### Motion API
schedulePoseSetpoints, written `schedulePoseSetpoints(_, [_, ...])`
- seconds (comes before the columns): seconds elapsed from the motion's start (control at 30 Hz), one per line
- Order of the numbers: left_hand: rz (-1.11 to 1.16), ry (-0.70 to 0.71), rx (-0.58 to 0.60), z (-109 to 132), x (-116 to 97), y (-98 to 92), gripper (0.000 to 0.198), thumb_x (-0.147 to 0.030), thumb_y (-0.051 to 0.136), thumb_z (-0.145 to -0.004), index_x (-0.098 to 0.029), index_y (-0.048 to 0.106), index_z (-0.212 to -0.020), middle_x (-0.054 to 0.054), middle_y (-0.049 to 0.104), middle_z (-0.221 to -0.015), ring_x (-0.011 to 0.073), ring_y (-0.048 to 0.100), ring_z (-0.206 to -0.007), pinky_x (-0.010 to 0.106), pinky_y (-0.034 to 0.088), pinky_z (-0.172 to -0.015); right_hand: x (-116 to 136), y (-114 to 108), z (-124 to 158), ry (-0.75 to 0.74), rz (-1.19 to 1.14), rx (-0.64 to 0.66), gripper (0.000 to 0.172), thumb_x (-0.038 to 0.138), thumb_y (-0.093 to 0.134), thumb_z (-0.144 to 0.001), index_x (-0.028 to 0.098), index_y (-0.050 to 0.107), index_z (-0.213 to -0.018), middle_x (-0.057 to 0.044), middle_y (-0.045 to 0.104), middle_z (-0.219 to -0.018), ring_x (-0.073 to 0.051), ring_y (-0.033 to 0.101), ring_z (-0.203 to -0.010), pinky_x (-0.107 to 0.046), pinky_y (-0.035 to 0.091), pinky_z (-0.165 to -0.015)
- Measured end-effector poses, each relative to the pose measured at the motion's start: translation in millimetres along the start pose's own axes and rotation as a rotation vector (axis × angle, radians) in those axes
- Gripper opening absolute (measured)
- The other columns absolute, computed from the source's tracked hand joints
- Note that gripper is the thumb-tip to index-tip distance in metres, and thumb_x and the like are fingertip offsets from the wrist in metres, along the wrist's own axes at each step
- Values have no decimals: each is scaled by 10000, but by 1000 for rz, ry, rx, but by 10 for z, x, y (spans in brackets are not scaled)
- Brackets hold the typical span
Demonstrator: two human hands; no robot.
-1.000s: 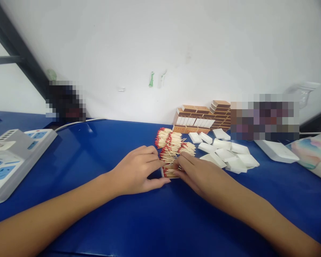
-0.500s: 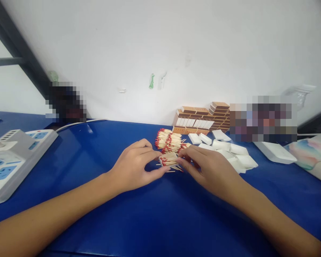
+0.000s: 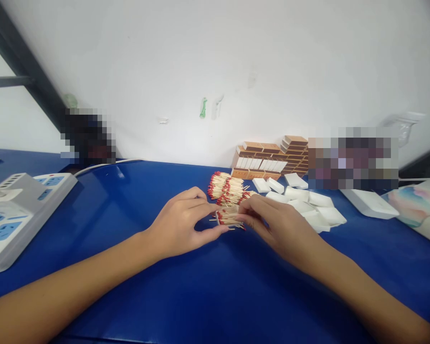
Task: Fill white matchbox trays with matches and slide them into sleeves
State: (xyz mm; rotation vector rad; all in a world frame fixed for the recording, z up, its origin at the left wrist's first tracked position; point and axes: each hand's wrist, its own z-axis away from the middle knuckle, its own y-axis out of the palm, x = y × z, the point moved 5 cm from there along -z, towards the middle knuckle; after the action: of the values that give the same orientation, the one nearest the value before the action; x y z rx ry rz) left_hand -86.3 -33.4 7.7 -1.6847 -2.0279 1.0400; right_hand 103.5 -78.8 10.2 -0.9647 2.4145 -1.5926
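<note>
Both my hands meet at a small open matchbox tray (image 3: 228, 216) filled with red-tipped matches, held just above the blue table (image 3: 208, 286). My left hand (image 3: 182, 225) pinches its left end with thumb and fingers. My right hand (image 3: 276, 223) pinches its right end. A few loose matches lie under the tray. Right behind it sits a pile of red-tipped matches (image 3: 226, 188).
Several white empty trays (image 3: 304, 203) lie to the right of the pile. Brown matchbox sleeves (image 3: 272, 157) are stacked by the wall. A white and blue power strip (image 3: 17, 210) stands at the left. A white flat box (image 3: 370, 203) and a colourful sheet (image 3: 419, 205) lie at the right.
The tray of matches went from resting on the table to being lifted slightly between both hands. Both hands drew a little closer to the pile.
</note>
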Motion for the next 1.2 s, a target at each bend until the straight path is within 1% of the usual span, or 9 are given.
schedulePoseSetpoints(0.07, [9, 0, -1, 7, -4, -1, 322, -412, 756, -919, -130, 754, -1073, 59, 737, -827, 198, 645, -853, 338, 585, -757, 5, 1, 4, 6, -32, -4, 102, 251, 563, -1056, 208, 568, -964, -14, 671, -865, -163, 619, -717, -282, 442, -640])
schedulePoseSetpoints(0.17, [12, 3, -5, 12, -9, -8, 320, -409, 754, -920, -131, 753, -1079, 59, 742, -832, 199, 645, -851, 341, 587, -756, 7, 1, 17, 10, -69, -10, 32, 220, 575, -1049, 206, 604, -1053, -24, 690, -924, -166, 648, -783, -281, 467, -685])
schedulePoseSetpoints(0.27, [4, -4, 2, 9, 1, -11, 320, -411, 756, -917, -129, 756, -1066, 59, 731, -811, 201, 645, -838, 343, 585, -747, 11, -3, 19, 14, -95, -4, 64, 206, 574, -1047, 210, 622, -1089, -35, 699, -963, -173, 657, -831, -285, 476, -707])
schedulePoseSetpoints(0.43, [-7, -1, -2, 5, 17, -11, 305, -412, 746, -925, -129, 758, -1040, 66, 723, -807, 206, 644, -839, 346, 579, -753, 20, -28, -12, 35, -108, 4, 63, 203, 574, -1043, 215, 634, -1028, -27, 683, -912, -173, 635, -796, -290, 457, -669])
schedulePoseSetpoints(0.6, [-15, -5, 10, 15, 21, 7, 298, -418, 731, -939, -136, 751, -1033, 65, 719, -800, 213, 641, -856, 353, 574, -770, 10, -19, -16, 59, -85, 25, 109, 232, 571, -1044, 214, 592, -939, -24, 652, -888, -179, 615, -792, -302, 444, -667])
schedulePoseSetpoints(0.9, [-5, 13, 50, 9, 13, 18, 313, -413, 714, -956, -128, 737, -1084, 75, 739, -858, 222, 644, -905, 365, 580, -807, -26, 58, 16, 82, -51, 123, 131, 239, 493, -1072, 219, 538, -950, -32, 628, -910, -183, 595, -751, -325, 459, -681])
schedulePoseSetpoints(1.07, [-9, 12, 57, 19, 6, 15, 346, -428, 718, -950, -123, 737, -1112, 77, 740, -865, 225, 640, -903, 373, 581, -806, -34, 50, 6, 96, -34, 85, 119, 222, 483, -1067, 225, 514, -952, -36, 633, -922, -178, 607, -732, -321, 468, -665])
schedulePoseSetpoints(1.2, [-6, 17, 60, 21, -3, 17, 351, -427, 721, -948, -123, 737, -1122, 74, 739, -868, 222, 638, -905, 373, 581, -809, 9, 41, 2, 111, -74, 66, 111, 210, 492, -1058, 225, 525, -954, -34, 642, -911, -171, 604, -735, -316, 476, -658])
